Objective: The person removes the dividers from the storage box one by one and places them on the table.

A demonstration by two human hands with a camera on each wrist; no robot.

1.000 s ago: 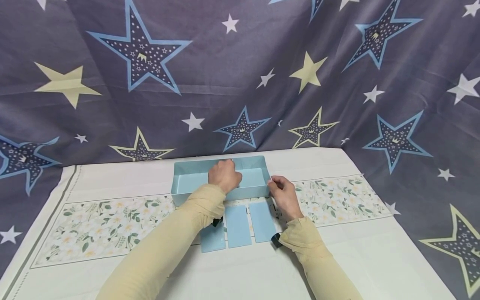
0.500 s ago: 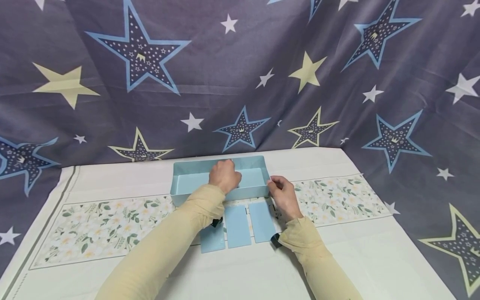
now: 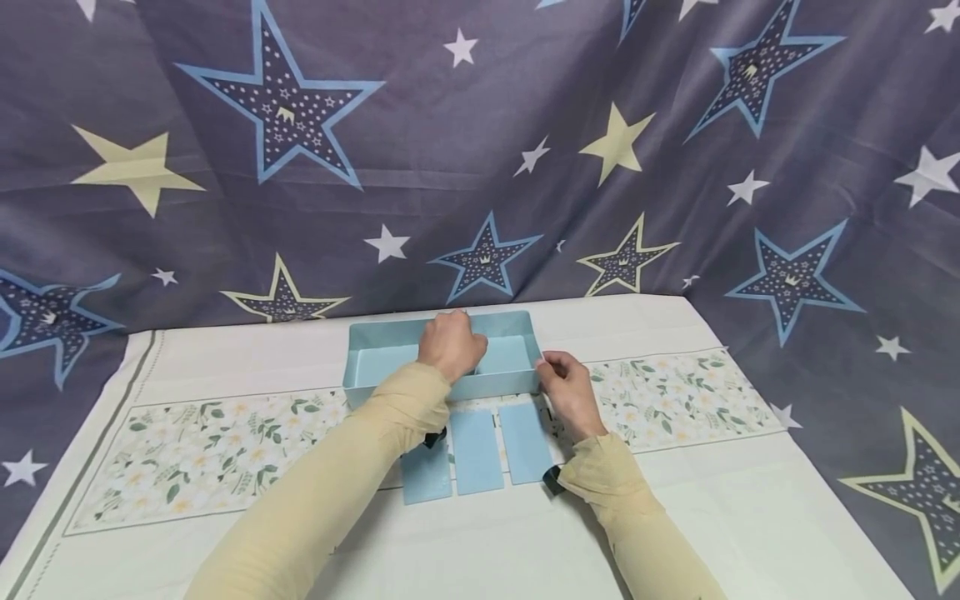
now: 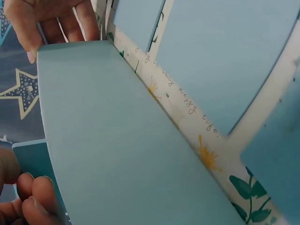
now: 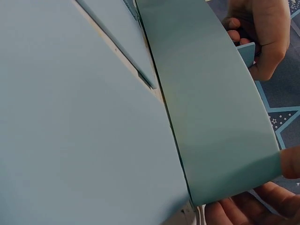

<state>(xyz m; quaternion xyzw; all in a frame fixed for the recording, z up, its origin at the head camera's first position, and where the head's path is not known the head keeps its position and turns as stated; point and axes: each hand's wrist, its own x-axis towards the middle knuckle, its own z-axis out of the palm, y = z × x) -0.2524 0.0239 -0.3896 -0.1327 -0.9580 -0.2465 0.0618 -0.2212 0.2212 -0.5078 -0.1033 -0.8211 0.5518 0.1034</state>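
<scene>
A long light-blue open box (image 3: 405, 390) stands on the table. My left hand (image 3: 450, 343) reaches over its front wall and pinches a small, thin blue divider panel (image 4: 33, 161) between curled fingers and thumb. In the right wrist view the divider's corner (image 5: 247, 53) shows above the box wall; its lower part is hidden behind that wall. My right hand (image 3: 567, 387) grips the box's right end, thumb at the rim and fingers along the end wall. Flat blue panels lie in front of the box: a left panel (image 3: 426, 477), a middle panel (image 3: 477, 452) and a right panel (image 3: 525, 443).
A white tablecloth (image 3: 480, 550) with a floral band (image 3: 225, 454) covers the table. Behind it hangs a dark curtain (image 3: 450, 125) printed with stars. My left forearm (image 3: 330, 492) crosses over the left panel.
My left hand has risen slightly and shifted a little to the right over the box. The right hand, the box and the flat panels stay in place.
</scene>
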